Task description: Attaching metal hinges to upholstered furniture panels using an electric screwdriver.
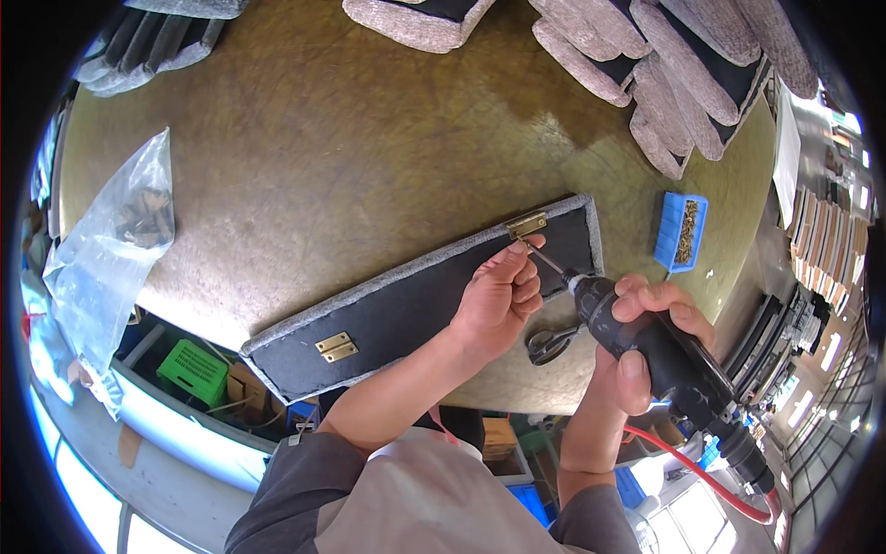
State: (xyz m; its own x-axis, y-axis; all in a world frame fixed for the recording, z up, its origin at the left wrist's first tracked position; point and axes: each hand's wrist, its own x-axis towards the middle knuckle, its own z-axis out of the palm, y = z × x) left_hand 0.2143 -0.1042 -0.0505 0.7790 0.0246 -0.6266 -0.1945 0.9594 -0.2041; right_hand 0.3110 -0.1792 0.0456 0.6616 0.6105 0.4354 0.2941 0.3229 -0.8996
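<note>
A long black-backed panel [415, 295] with grey fabric edges lies slanted across the table. One brass hinge [527, 224] sits at its upper right end, another brass hinge [337, 347] near its lower left end. My right hand [651, 328] is wrapped round a black power screwdriver [664, 349], its thin bit pointing at the upper hinge. Close beside that hinge, my left hand [503, 294] is closed in a pinch at the bit's tip; whatever lies between its fingertips is too small to make out. A red hose [688, 462] trails from the screwdriver's rear.
Right of the panel stands a blue bin [664, 233] of small brass-coloured screws. Scissors [551, 345] lie by the panel's near edge. Grey upholstered pieces [591, 65] are heaped at the far right. A clear plastic bag [115, 245] hangs over the left edge of the table [305, 138].
</note>
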